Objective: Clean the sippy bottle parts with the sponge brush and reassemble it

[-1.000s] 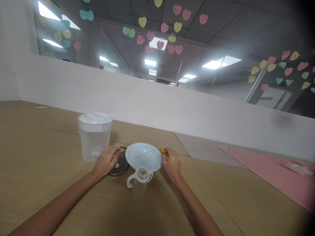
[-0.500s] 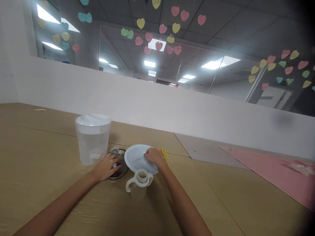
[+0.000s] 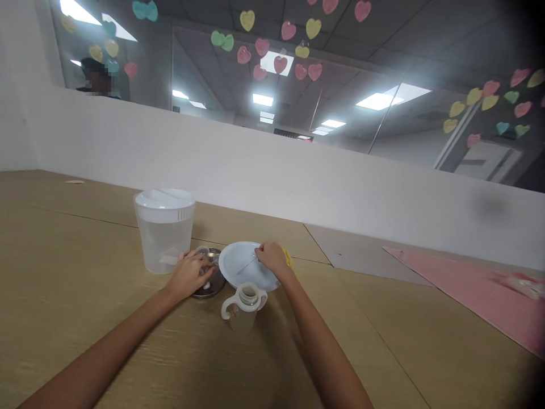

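Observation:
My right hand (image 3: pixel 272 257) pinches a thin, pale stick (image 3: pixel 247 266) slanting down into a white bowl (image 3: pixel 232 262). Over a round metal tray (image 3: pixel 219 284) at the left, my left hand (image 3: pixel 189 275) has its fingers bent together on something small, which they mostly hide. Small clear cups (image 3: pixel 203 250) are on this tray, partly covered by the fingers. In front of the bowl stands a translucent bottle (image 3: pixel 244 315), without a cap, with a white two-handled collar (image 3: pixel 227 307) around its neck.
Behind the left hand is a clear bucket (image 3: pixel 166 244) with a white lid. A yellow object (image 3: pixel 288 257) shows behind the right wrist. Pink sheet (image 3: pixel 472 289) lies at the right. A white wall (image 3: pixel 255 165) with glass above borders the table; a person's head (image 3: pixel 97 76) shows through it.
The view has tipped down slightly, shifting everything up. My left hand's fingers, spread out before, have drawn together over the tray. My right hand still holds the stick at the bowl.

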